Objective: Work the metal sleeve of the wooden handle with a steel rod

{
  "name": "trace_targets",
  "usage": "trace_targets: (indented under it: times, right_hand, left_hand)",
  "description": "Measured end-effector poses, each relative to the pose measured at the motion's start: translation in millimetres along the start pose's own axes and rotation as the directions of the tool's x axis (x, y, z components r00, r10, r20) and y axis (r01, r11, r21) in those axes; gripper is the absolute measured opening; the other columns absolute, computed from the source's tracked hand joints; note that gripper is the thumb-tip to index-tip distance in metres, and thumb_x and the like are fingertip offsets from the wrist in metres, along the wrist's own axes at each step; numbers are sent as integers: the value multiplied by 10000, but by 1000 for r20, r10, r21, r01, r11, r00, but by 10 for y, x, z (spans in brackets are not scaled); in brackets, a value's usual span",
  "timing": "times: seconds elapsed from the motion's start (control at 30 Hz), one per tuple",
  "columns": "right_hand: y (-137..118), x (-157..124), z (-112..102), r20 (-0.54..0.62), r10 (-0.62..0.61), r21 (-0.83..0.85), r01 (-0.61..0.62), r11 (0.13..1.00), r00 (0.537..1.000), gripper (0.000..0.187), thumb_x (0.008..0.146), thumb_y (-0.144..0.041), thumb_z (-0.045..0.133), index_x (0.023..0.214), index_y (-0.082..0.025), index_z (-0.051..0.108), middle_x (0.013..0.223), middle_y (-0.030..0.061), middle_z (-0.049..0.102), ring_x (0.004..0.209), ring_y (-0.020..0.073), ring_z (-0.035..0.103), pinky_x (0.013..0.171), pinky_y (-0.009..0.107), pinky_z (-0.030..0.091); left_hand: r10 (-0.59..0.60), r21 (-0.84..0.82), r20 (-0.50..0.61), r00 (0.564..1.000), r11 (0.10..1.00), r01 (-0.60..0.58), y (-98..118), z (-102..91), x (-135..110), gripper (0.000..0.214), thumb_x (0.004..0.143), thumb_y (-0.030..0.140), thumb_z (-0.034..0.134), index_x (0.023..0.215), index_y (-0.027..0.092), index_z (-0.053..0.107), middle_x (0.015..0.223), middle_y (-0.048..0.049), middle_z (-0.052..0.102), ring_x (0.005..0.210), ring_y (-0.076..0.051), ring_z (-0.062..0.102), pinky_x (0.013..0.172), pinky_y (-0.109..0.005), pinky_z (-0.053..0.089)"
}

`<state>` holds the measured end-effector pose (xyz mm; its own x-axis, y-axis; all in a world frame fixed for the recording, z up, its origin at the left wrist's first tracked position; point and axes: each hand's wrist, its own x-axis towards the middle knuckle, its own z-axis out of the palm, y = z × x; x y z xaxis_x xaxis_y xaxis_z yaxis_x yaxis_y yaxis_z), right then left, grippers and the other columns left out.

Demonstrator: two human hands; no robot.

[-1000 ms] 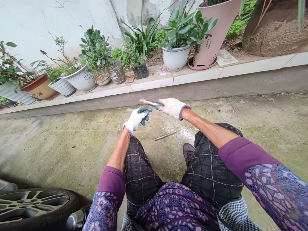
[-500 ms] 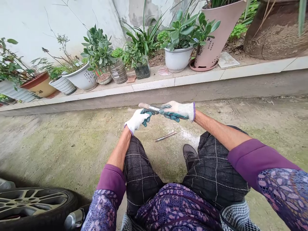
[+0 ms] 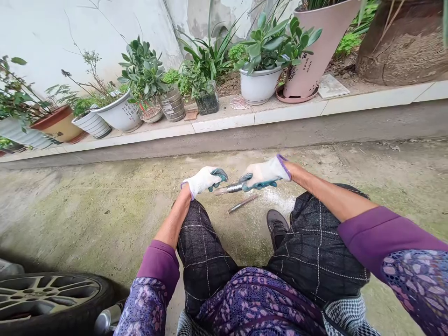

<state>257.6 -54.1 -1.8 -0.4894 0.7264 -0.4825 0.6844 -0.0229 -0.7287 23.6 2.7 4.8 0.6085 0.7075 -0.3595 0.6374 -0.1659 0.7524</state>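
Concrete point(image 3: 105, 224) is lying below; right hand point(image 3: 263, 172) is clamping a rod point(image 3: 233, 188), seemingly for control; left hand's point(image 3: 204, 179) closure is unclear.

Silvery rod point(image 3: 234, 188) in right hand point(image 3: 263, 174)

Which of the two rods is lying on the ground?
The thinner-looking rod, ahead and left of the dark shoe; the other rod is held in the right hand.

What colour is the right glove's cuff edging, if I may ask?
The cuff edging is purple, in the head view.
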Motion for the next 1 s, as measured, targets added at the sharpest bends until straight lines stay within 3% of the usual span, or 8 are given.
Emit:
trace_targets:
  times: [0.1,0.17,0.23,0.57,0.7,0.77,0.9,1.0]
  right_hand:
    - [-13,46,4,-136,42,-85,-54,995,990,369,871,-424,683,1099,-135,693,890,39,685,749,184,657,605,284,541]
    - [-8,74,-18,-175,38,-97,-56,994,984,363,926,-399,630,1199,-160,645,1166,72,655,985,234,651,809,383,566]
    - [3,102,-43,-219,30,-122,-58,991,975,361,952,-390,597,1243,-178,619,1287,80,603,1089,253,617,904,437,542]
    - [28,168,-56,-318,37,-295,-136,946,947,359,948,-402,600,1228,-179,629,1273,68,609,1085,260,618,900,431,545]
    - [6,158,-86,-383,19,-351,-164,922,924,314,924,-413,612,1108,-173,695,1074,84,705,945,234,662,793,347,520]
    - [1,160,-130,-433,3,-368,-180,912,901,310,906,-421,597,1070,-187,718,996,97,735,896,243,673,727,320,474]
    - [16,191,-237,-556,-35,-394,-227,891,830,389,902,-467,503,1152,-232,688,1035,95,741,876,247,672,675,313,419]
    - [23,236,-294,-619,-69,-404,-241,882,783,433,904,-503,466,1199,-250,658,1044,85,737,853,238,659,665,308,395]
  left_hand:
    - [-51,99,-33,998,994,54,29,42,13,254,725,133,519,876,137,724,591,32,536,483,-75,470,406,-150,406]
    - [-53,123,-65,996,991,60,47,64,32,232,736,127,522,867,144,712,593,31,535,478,-74,472,395,-145,398]
    - [-46,112,-96,994,992,56,55,87,60,219,756,136,526,888,151,700,580,35,525,470,-76,469,391,-144,395]
    - [-54,60,-116,992,996,61,81,200,125,163,787,147,546,879,162,681,555,39,518,469,-80,474,401,-149,406]
    - [-38,-20,-148,988,999,35,120,171,149,103,796,150,559,850,159,646,544,46,512,450,-75,467,389,-152,401]
    - [-6,-111,-182,983,994,-15,144,140,188,81,812,198,578,850,155,635,548,46,517,433,-73,456,379,-163,404]
    - [70,-311,-258,964,938,-151,176,66,281,164,795,238,592,911,139,652,576,40,533,451,-72,467,386,-171,422]
    - [74,-383,-286,955,905,-184,170,9,304,208,781,252,600,936,131,666,555,56,499,437,-60,429,385,-164,407]
